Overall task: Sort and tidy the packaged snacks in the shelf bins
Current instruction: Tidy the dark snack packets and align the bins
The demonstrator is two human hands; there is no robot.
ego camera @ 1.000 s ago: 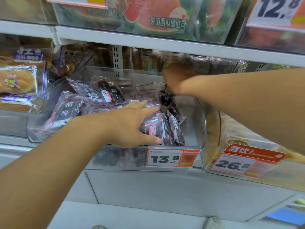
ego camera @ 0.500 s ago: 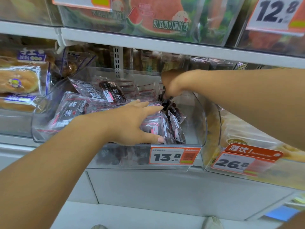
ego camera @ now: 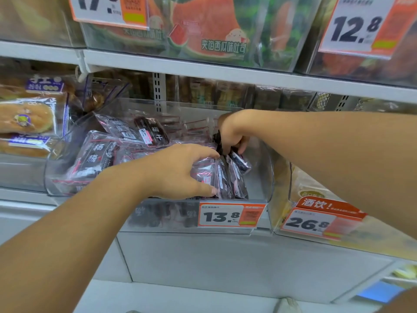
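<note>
Left hand lies palm-down on upright stack of dark plum-snack packets at front of clear plastic shelf bin, fingers spread and slightly bent, thumb pressing stack's front face, not closed round it. Right hand reaches in from right, fingers curled, pinching small dark packet that hangs tilted just above stack. More packets of same kind lie flat and jumbled in bin's left and rear part, clear wrap with red edge line, black label with white characters 杨梅干. Orange price tag on bin front reads 13.8. Neighbouring bin tag reads 26.8, header 酒饮!. Upper shelf tag reads 12.8; watermelon-print bread bags read 夹馅西瓜味吐司. Wrapped buns sit in bin at left. Bare bin floor shows right of stack, up to curved right wall
</note>
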